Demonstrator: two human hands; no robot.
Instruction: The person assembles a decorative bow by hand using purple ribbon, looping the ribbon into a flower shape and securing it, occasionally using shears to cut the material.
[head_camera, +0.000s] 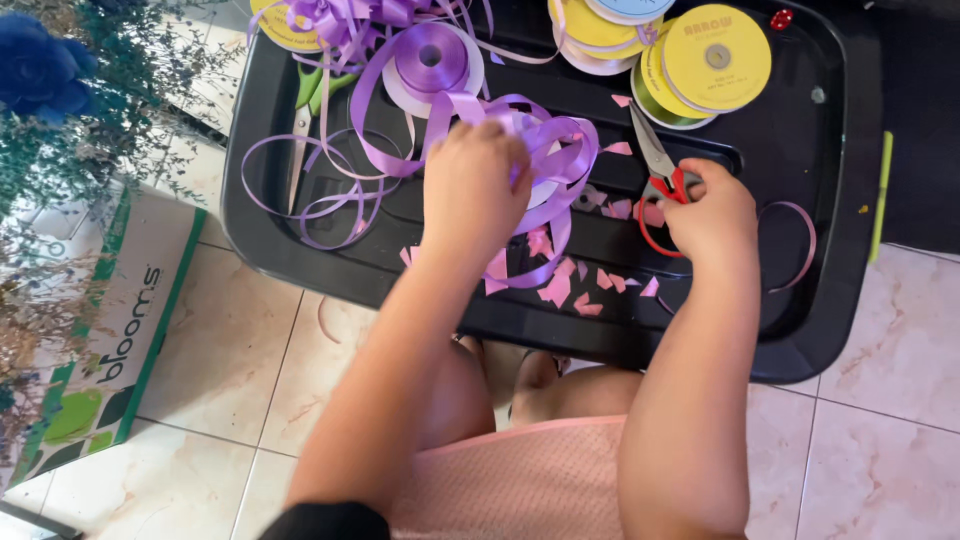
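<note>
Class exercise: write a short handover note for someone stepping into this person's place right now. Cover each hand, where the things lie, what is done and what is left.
Left hand: closed on a bunch of purple ribbon loops over the black tray.
Right hand: gripping the red-handled scissors, blades pointing up and away.
Purple ribbon spool at the tray's back, its strand trailing to the loops; yellow spools back right.
Done: pink offcuts litter the tray.
Left: the ribbon remains joined to its spool.

Glossy purple ribbon (560, 160) — black plastic tray (800, 330)

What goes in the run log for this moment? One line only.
left hand: grips looped purple ribbon | right hand: holds red-handled scissors | black plastic tray: pink ribbon scraps
</note>
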